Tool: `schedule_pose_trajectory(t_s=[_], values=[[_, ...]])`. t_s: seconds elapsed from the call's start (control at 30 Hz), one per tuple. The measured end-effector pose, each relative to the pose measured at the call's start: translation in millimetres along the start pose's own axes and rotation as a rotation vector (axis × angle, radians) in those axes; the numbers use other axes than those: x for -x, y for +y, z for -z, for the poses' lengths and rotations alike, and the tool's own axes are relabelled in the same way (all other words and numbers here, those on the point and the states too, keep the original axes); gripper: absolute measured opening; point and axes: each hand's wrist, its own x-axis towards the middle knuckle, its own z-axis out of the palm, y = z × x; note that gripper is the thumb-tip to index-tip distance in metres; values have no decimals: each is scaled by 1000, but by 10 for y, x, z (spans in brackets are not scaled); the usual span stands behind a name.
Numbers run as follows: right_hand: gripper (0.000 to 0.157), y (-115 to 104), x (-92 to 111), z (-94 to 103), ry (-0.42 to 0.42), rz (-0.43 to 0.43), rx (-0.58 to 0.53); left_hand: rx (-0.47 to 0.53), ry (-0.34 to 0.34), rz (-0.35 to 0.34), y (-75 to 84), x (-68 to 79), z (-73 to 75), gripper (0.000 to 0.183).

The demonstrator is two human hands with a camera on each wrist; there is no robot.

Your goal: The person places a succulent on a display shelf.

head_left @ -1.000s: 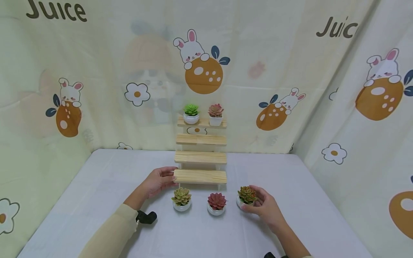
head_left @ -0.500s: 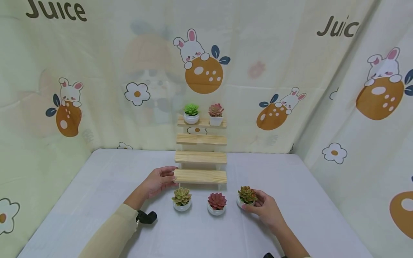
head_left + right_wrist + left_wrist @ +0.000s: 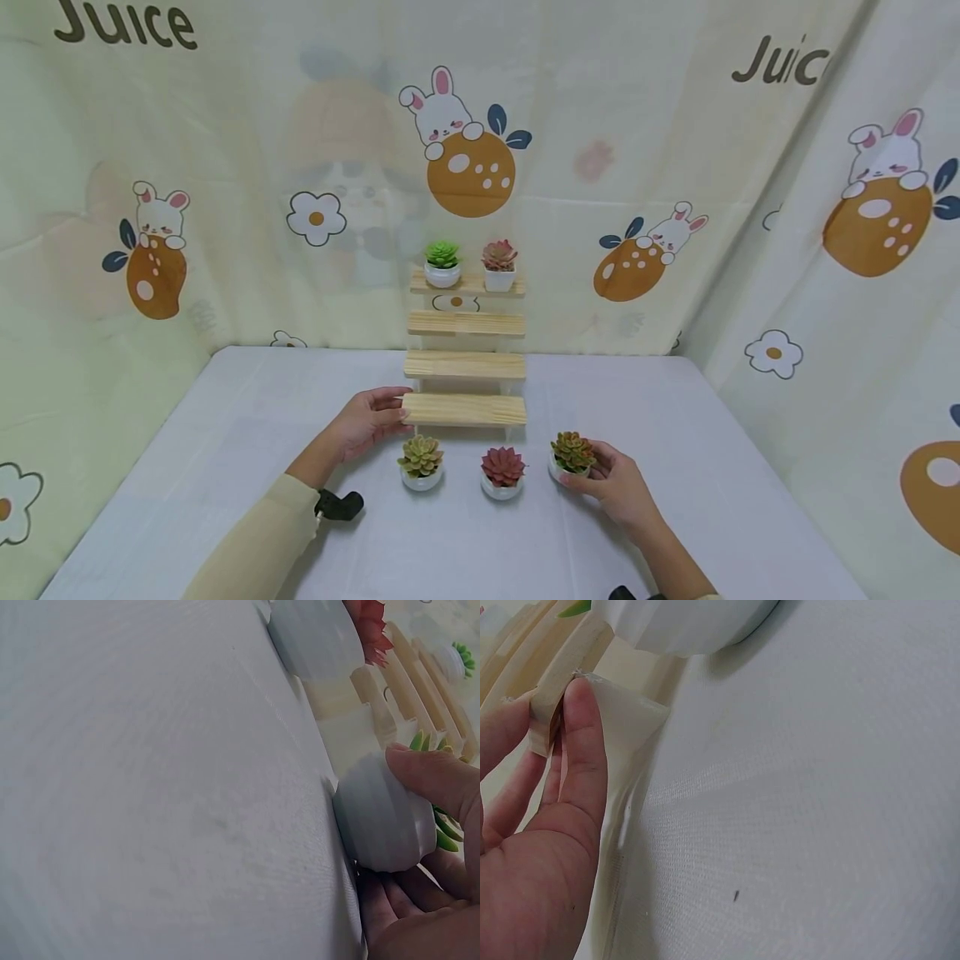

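Observation:
My left hand (image 3: 369, 425) pinches the left end of the lowest plank of a tiered wooden plant stand (image 3: 465, 410); the left wrist view shows the plank end (image 3: 553, 697) between thumb and fingers. My right hand (image 3: 617, 482) grips the white pot of a green-and-reddish succulent (image 3: 573, 452), upright on the table right of the stand. In the right wrist view the thumb lies on one side of that ribbed pot (image 3: 382, 814) and the fingers on the other. A yellow-green succulent (image 3: 421, 458) and a dark red succulent (image 3: 502, 468), both in white pots, stand before the stand.
On the top plank are a bright green succulent (image 3: 442, 258) in a round pot and a pink succulent (image 3: 499, 260) in a square pot. A white cloth covers the table (image 3: 600, 400). Behind it hangs a patterned curtain (image 3: 555, 275).
Both hands and the plants keep their places. My right index finger settles slightly lower around the pot. The head view shifts a little.

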Motion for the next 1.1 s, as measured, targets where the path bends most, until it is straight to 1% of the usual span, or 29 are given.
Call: schedule_pose_trajectory(t_s=[0.23,0.47,0.7,0.87,1.1], values=[[78,-1,-18,-6,18,9,-12,9,-7,2,13,7,1,56],[80,-23,-36,-24,20,-9,-8,1,-10,1,14,21,4,56],[77,-34,-97,-68,36,0,-46,-2,-8,6,4,14,9,55],[77,-59,-125,-88,37,17,-53,2,-3,9,6,22,-8,55],[74,-129,-165,-112,29,61,-70,0,-8,6,30,29,-9,55]])
